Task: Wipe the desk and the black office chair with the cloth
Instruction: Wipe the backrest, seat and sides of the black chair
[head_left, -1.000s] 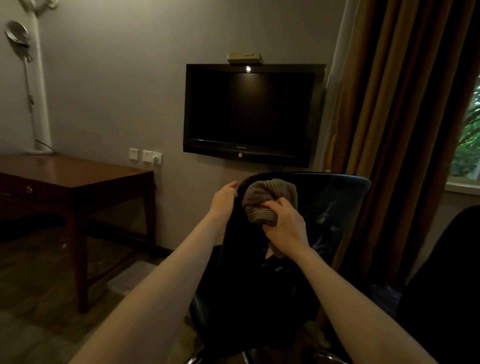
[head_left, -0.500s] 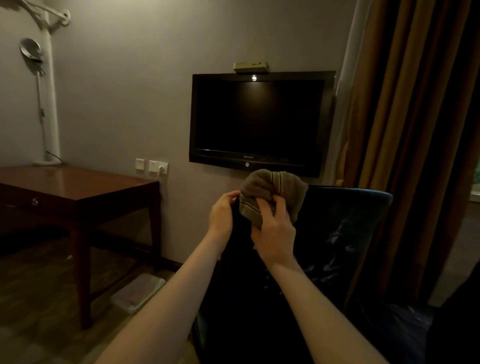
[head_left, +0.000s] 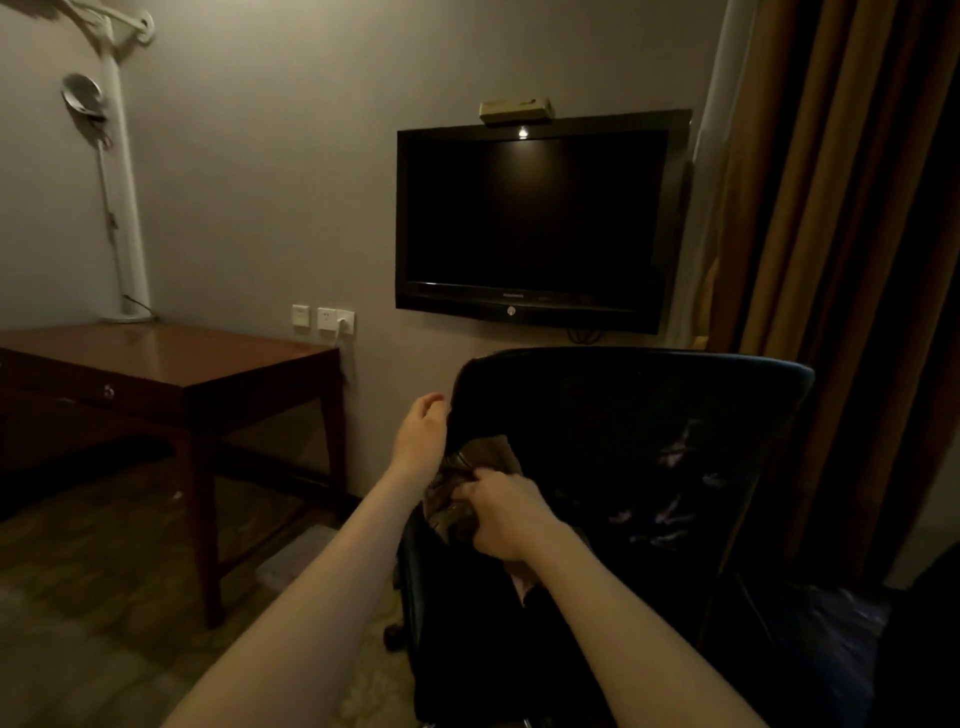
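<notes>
Against the black office chair (head_left: 649, 441), right hand (head_left: 506, 517) bunches the soft, limp cloth (head_left: 457, 483); left hand (head_left: 421, 439), ten o'clock, clasps its edge.

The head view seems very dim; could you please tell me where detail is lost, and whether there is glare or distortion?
Head view: dim, the black office chair nearly featureless black. Head view: a small glare spot tops the TV screen, a soft sheen on the desk. Head view: the lamp pole bows from wide-angle distortion.

Dim, warm-lit, soft, edges bowed.
</notes>
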